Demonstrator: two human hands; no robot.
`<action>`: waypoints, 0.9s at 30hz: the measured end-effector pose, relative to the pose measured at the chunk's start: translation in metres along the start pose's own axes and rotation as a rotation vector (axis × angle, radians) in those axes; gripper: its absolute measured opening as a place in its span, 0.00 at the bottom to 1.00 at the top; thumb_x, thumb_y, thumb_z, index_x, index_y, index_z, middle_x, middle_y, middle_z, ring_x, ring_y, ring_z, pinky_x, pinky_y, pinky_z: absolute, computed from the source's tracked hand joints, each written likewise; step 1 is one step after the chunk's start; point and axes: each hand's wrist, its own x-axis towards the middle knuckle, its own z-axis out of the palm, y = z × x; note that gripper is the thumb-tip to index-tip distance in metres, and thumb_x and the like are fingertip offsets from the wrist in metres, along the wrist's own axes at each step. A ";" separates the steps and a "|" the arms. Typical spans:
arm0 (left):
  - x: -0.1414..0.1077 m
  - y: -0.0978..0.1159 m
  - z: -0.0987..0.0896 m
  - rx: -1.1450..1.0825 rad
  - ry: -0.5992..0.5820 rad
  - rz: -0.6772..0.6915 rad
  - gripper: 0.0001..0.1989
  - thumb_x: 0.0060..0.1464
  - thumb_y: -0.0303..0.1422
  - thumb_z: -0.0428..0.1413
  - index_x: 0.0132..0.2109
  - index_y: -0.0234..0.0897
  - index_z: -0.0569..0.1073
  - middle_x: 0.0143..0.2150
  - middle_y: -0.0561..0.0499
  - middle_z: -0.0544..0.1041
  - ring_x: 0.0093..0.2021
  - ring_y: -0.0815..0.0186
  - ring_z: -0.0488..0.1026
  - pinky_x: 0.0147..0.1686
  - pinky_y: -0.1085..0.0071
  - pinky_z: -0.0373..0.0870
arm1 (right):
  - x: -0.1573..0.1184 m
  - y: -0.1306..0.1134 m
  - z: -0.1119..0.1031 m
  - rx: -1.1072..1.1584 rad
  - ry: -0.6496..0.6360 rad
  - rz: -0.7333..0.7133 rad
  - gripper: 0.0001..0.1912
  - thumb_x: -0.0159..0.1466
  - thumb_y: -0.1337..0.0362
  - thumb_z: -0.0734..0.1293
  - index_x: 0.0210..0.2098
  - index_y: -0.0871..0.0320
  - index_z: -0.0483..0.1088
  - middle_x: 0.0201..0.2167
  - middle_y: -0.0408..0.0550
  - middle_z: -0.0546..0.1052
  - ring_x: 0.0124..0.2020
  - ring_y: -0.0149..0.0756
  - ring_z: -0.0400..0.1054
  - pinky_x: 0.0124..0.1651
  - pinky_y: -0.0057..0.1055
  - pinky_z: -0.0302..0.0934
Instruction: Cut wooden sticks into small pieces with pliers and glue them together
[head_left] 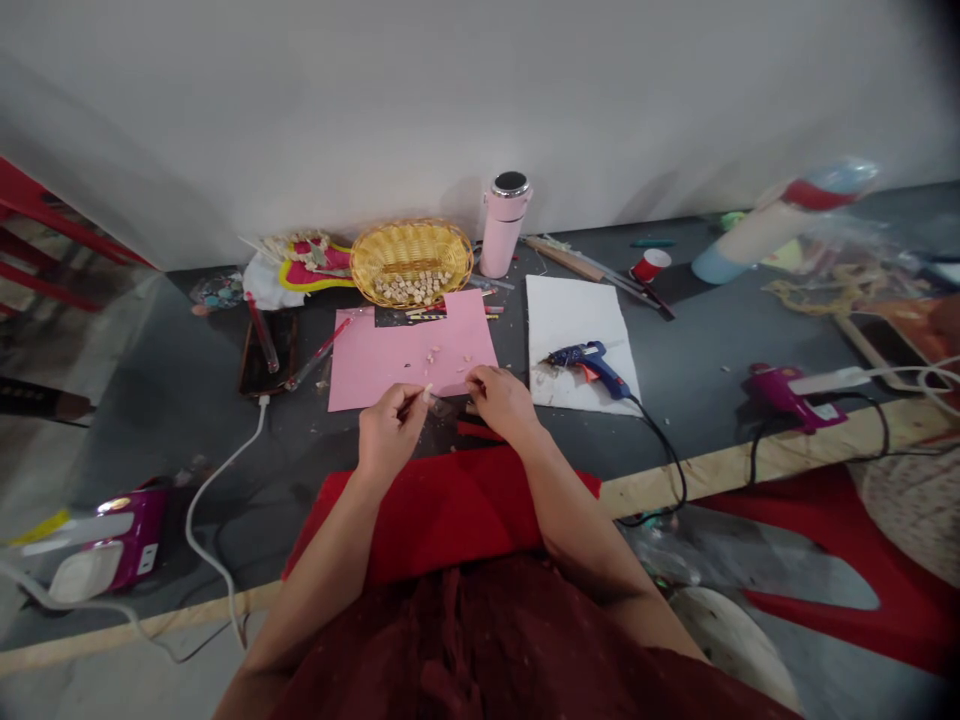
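Observation:
My left hand (391,430) pinches a small pale piece (427,393) between thumb and fingertips, just below the pink sheet (360,365). To its right, my right hand (501,402) has its fingers pressed together over the sheet's lower right edge; whatever it holds is too small to make out. Small pinkish bits (433,355) lie on the sheet. Behind it, a yellow wicker basket (409,245) holds several small pale pieces. A blue glue gun (592,366) rests on a white board (574,310) to the right.
A pink flask (502,225) stands by the wall. Right of it are a red-and-white spool (650,265) and a tilted bottle-like object (780,220). A phone (268,345) with a white cable lies left. Purple power units (142,535) sit on both sides. Red cloth (457,510) covers the lap.

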 end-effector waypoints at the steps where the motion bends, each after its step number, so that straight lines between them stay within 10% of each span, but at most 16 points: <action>1: 0.000 0.000 0.000 -0.002 -0.001 -0.004 0.08 0.56 0.36 0.54 0.38 0.37 0.75 0.32 0.50 0.80 0.29 0.70 0.75 0.30 0.77 0.69 | 0.000 0.000 0.001 -0.005 -0.003 0.000 0.06 0.64 0.68 0.61 0.37 0.56 0.70 0.36 0.47 0.76 0.39 0.36 0.68 0.41 0.30 0.57; 16: 0.003 -0.007 0.001 -0.006 -0.027 -0.010 0.09 0.56 0.36 0.53 0.38 0.37 0.74 0.31 0.51 0.79 0.29 0.70 0.74 0.31 0.77 0.68 | -0.056 -0.017 -0.024 -0.199 -0.127 -0.165 0.17 0.61 0.55 0.66 0.47 0.56 0.70 0.48 0.53 0.71 0.50 0.46 0.61 0.50 0.40 0.59; 27: 0.002 -0.007 0.000 -0.043 0.005 0.019 0.09 0.56 0.36 0.53 0.38 0.37 0.74 0.32 0.51 0.80 0.31 0.69 0.76 0.33 0.75 0.69 | -0.045 -0.013 -0.017 -0.142 -0.122 -0.219 0.11 0.65 0.57 0.62 0.41 0.58 0.69 0.47 0.54 0.73 0.49 0.43 0.65 0.48 0.36 0.61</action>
